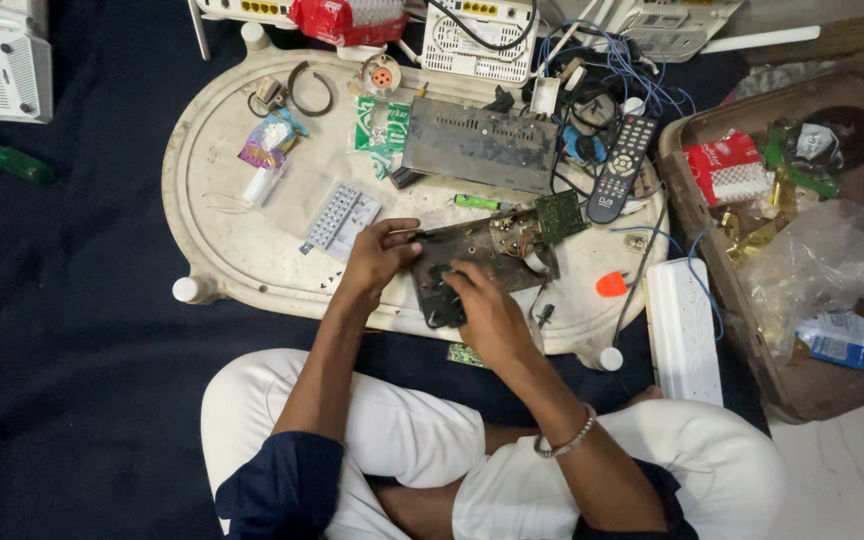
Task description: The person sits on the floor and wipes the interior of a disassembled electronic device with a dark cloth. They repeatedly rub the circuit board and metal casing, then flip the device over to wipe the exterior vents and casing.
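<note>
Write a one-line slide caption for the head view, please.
Seated person's left hand and right hand work on an opened electronics chassis atop a cluttered white tray.

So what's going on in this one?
A person sits cross-legged at a low cream tray table crowded with electronics parts. The left hand and the right hand both rest on an opened dark chassis with a green circuit board at its far end. A grey metal cover and a remote control lie behind it.
</note>
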